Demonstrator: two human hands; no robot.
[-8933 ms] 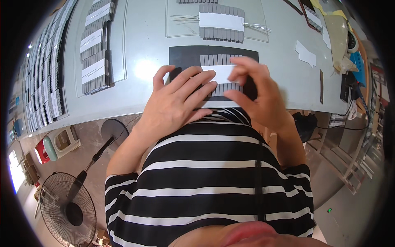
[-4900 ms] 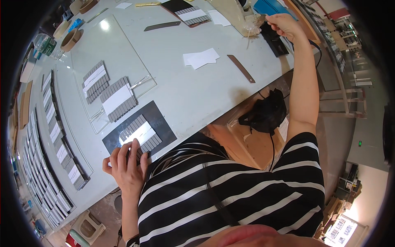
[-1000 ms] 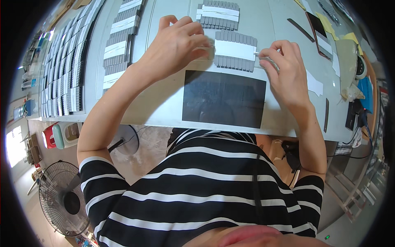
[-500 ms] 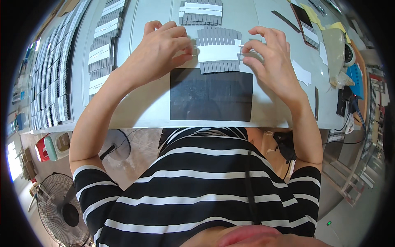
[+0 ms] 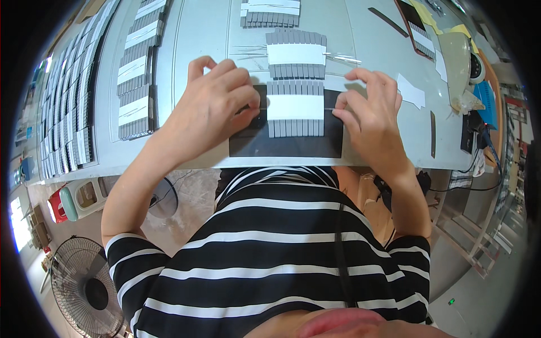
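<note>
A row of narrow grey bars with a white band (image 5: pixel 295 107) across it lies over the dark rectangular mat (image 5: pixel 248 145) in front of me. Thin wire-like strands come out at both ends of the band. My left hand (image 5: pixel 221 100) pinches the strand on the left side, and the fingertips of my right hand (image 5: pixel 372 107) are closed on the one at the right. Just beyond, a similar banded row (image 5: pixel 296 54) has several loose strands fanning out from both sides. Neither hand touches that far row.
Another banded bundle (image 5: pixel 270 8) lies at the far edge. Overlapping banded rows (image 5: pixel 135 70) and long columns of them (image 5: pixel 70 96) fill the left. To the right are a phone (image 5: pixel 416 28), dark flat strips (image 5: pixel 433 134), white paper (image 5: pixel 411 92) and a blue box (image 5: pixel 484 104).
Both hands have come nearer to my body, bringing one banded row off the others and onto the dark mat. The row behind now shows its loose strands.
</note>
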